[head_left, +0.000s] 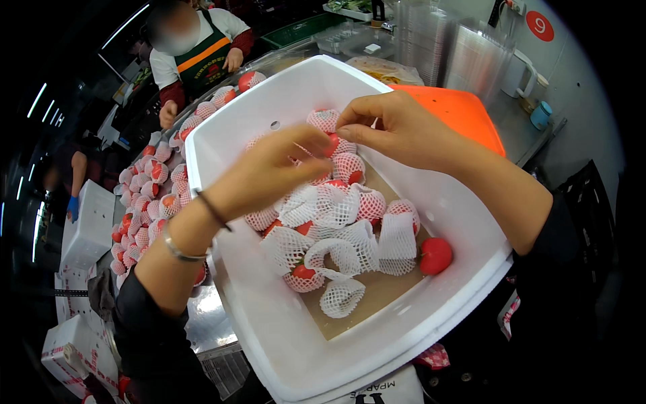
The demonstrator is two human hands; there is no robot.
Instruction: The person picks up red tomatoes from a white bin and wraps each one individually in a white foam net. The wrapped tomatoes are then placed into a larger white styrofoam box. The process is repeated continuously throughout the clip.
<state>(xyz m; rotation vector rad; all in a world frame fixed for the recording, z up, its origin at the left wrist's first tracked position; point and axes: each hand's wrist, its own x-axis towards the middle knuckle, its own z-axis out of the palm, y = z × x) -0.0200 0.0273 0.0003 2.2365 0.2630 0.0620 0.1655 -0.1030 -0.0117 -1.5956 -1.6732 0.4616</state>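
Note:
Both my hands are over a white foam box (225, 145) holding red tomatoes, most in white foam net sleeves. My left hand (286, 165), blurred by motion, hovers above the netted tomatoes with thumb and fingers apart and nothing visible in it. Across from it, the thumb and fingers of my right hand (397, 128) are pinched together near a netted tomato (348, 168); whatever they may hold is hidden. Empty net sleeves (343, 296) lie loosely on top and towards the near side. One bare tomato (436, 256) rests at the right of the box floor.
Many netted tomatoes (145, 192) are heaped on the metal table left of the box. An orange lid (457, 114) and stacked clear plastic containers (474, 57) stand behind right. A co-worker in a green apron (205, 60) is at the far side. Another white box (91, 222) sits far left.

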